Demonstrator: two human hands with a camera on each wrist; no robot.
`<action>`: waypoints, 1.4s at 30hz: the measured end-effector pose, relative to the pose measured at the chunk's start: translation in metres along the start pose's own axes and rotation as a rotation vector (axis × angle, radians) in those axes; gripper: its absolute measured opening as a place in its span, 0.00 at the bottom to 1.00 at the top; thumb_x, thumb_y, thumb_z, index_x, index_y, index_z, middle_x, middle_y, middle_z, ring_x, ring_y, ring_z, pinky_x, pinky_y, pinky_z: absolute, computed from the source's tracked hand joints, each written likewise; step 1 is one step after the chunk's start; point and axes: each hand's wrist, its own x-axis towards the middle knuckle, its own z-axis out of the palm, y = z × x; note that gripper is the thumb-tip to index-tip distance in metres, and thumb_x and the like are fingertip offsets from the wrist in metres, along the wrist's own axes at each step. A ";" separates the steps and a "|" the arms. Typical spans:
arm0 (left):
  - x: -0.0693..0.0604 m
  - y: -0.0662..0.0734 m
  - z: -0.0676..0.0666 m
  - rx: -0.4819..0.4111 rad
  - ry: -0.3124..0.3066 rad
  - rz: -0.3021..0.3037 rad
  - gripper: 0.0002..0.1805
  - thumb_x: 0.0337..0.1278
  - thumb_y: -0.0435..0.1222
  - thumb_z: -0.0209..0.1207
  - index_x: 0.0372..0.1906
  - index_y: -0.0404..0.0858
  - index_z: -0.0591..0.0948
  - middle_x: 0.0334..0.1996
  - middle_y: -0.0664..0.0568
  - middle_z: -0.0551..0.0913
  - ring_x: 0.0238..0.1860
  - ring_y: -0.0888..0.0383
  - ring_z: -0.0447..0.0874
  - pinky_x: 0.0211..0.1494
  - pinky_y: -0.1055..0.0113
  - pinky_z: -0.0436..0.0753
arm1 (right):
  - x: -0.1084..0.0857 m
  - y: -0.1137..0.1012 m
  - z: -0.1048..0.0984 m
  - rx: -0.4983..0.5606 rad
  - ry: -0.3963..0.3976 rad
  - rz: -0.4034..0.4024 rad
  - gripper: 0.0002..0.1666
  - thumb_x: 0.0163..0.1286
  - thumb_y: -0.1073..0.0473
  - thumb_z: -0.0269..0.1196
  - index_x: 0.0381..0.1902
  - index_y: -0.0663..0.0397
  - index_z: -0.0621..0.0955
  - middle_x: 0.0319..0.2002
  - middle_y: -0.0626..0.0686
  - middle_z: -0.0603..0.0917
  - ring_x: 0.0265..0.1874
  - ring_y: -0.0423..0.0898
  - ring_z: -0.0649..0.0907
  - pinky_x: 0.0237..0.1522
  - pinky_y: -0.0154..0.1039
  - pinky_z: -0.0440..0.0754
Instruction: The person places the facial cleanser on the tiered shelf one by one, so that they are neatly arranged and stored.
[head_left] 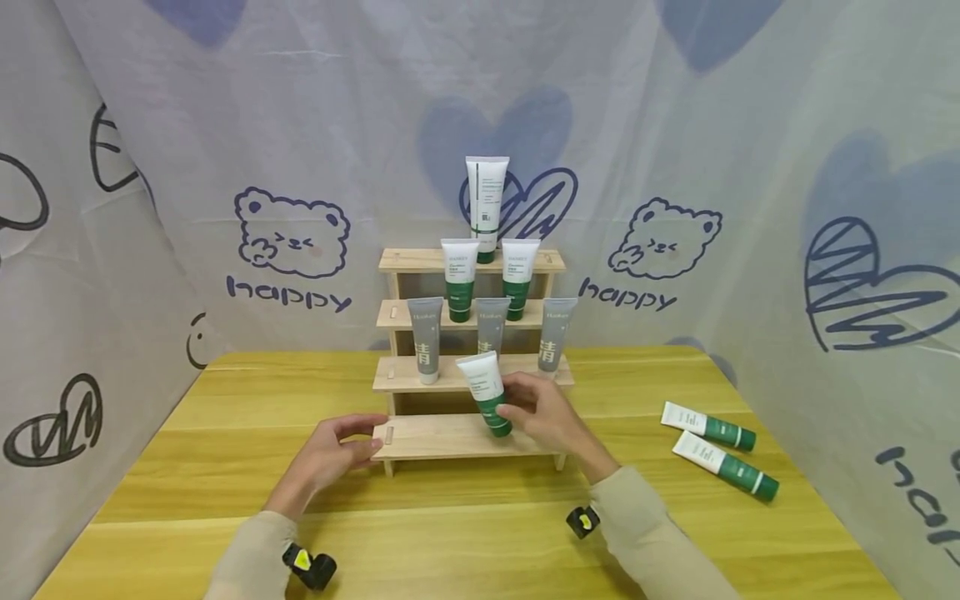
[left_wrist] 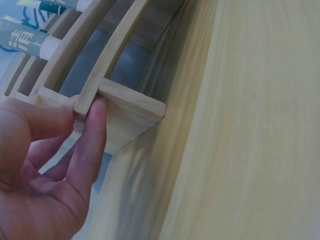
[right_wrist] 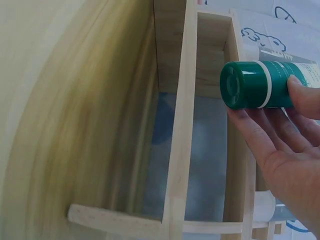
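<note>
Tube of white and green (head_left: 483,387) is held tilted, cap down, over the lowest step (head_left: 435,437) of a wooden stand (head_left: 386,364); by the right wrist view, its cap seems not yet to be rested there. It is gripped between thumb and fingers by the right hand (head_left: 546,415), while the left end of the same step is pinched by the left hand (head_left: 330,454). Above, the work looks largely done: three grey tubes (head_left: 426,333) are stood on the second step, two white-and-green tubes (head_left: 460,279) on the third, and one larger white tube (head_left: 487,196) on top. The held tube is not yet released. Farther out, two matching tubes (head_left: 726,467) are laid side by side on the worktop (head_left: 465,542), well apart from the stand, and are presumably left to be placed.
</note>
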 end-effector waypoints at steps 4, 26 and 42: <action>0.000 0.001 -0.001 -0.001 0.003 -0.002 0.25 0.70 0.32 0.62 0.70 0.34 0.76 0.67 0.34 0.74 0.53 0.54 0.84 0.55 0.61 0.90 | 0.000 -0.001 0.005 0.013 -0.009 0.003 0.21 0.71 0.70 0.65 0.60 0.68 0.79 0.58 0.68 0.84 0.56 0.62 0.86 0.62 0.54 0.85; 0.001 -0.001 0.000 -0.008 -0.006 0.001 0.26 0.70 0.32 0.62 0.70 0.33 0.75 0.68 0.33 0.74 0.52 0.55 0.84 0.53 0.62 0.90 | 0.008 -0.002 0.038 0.089 0.007 -0.025 0.20 0.70 0.71 0.64 0.59 0.69 0.78 0.56 0.69 0.85 0.53 0.62 0.86 0.59 0.51 0.87; 0.002 -0.001 0.000 -0.045 -0.017 0.004 0.26 0.70 0.30 0.61 0.71 0.32 0.74 0.68 0.32 0.72 0.50 0.56 0.85 0.53 0.62 0.90 | 0.015 -0.002 0.060 0.164 -0.010 -0.011 0.20 0.70 0.74 0.62 0.59 0.71 0.78 0.55 0.69 0.84 0.55 0.62 0.85 0.61 0.47 0.86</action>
